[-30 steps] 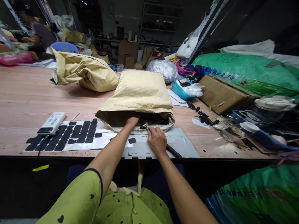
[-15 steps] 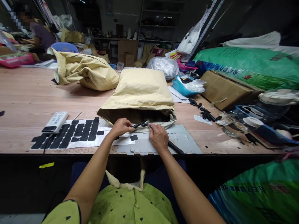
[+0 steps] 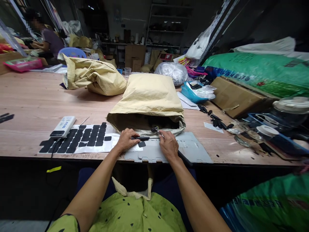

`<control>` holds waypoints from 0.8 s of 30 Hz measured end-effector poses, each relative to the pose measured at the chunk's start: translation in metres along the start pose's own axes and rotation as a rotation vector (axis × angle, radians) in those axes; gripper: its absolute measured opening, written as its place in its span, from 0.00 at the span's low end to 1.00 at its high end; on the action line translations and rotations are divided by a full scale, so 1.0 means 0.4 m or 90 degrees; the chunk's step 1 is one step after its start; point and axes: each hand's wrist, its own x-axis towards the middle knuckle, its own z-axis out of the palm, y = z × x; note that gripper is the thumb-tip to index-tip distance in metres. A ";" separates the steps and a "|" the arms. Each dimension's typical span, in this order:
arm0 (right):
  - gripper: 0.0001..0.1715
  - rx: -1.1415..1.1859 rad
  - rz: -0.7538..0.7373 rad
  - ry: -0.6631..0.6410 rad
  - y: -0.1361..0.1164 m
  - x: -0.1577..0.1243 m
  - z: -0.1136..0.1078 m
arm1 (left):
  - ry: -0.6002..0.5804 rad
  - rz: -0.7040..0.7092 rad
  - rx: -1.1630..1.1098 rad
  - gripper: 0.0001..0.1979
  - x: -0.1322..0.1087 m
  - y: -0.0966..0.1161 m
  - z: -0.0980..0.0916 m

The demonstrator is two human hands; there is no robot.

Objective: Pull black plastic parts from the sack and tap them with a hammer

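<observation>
My left hand [image 3: 126, 139] pinches a small black elongated part [image 3: 141, 138] flat against the table, just in front of the open mouth of a tan woven sack [image 3: 148, 100]. My right hand [image 3: 169, 144] is closed round a black-handled tool [image 3: 183, 158] whose metal tip [image 3: 155, 130] points toward the sack mouth, close to the black part. Both hands rest over a grey flat sheet [image 3: 193, 149]. One loose black pad [image 3: 142, 144] lies between the hands.
A white backing sheet with several black pads [image 3: 82, 138] and a white remote-like device [image 3: 63, 126] lie to the left. A second tan sack [image 3: 94, 77], a cardboard box [image 3: 235, 96], loose black parts [image 3: 216, 121] and green sacks [image 3: 256, 72] surround. Another person [image 3: 49, 37] sits far left.
My left hand came out of the sack mouth with a small black part and laid it down on the table beside the tool tip. My right hand barely moved.
</observation>
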 end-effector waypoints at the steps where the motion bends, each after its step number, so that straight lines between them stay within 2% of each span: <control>1: 0.18 0.036 0.014 0.015 -0.008 -0.004 -0.006 | -0.002 -0.005 -0.006 0.10 0.000 0.001 -0.001; 3: 0.18 0.114 0.014 0.040 -0.031 -0.015 -0.021 | -0.007 -0.014 -0.008 0.10 0.000 0.004 -0.003; 6: 0.19 0.215 -0.048 0.031 -0.081 -0.038 -0.044 | -0.011 -0.027 0.000 0.11 0.001 0.007 -0.003; 11: 0.20 0.253 -0.119 0.001 -0.141 -0.079 -0.046 | -0.016 -0.031 0.010 0.12 0.003 0.005 0.001; 16: 0.19 0.180 -0.122 -0.074 -0.136 -0.088 -0.023 | -0.002 -0.026 0.018 0.11 0.003 0.001 0.004; 21: 0.19 0.165 -0.121 0.000 -0.131 -0.066 -0.050 | -0.006 -0.027 0.014 0.12 0.003 0.000 0.004; 24: 0.19 0.150 -0.112 -0.012 -0.126 -0.073 -0.055 | -0.007 -0.034 0.014 0.12 0.004 0.000 0.004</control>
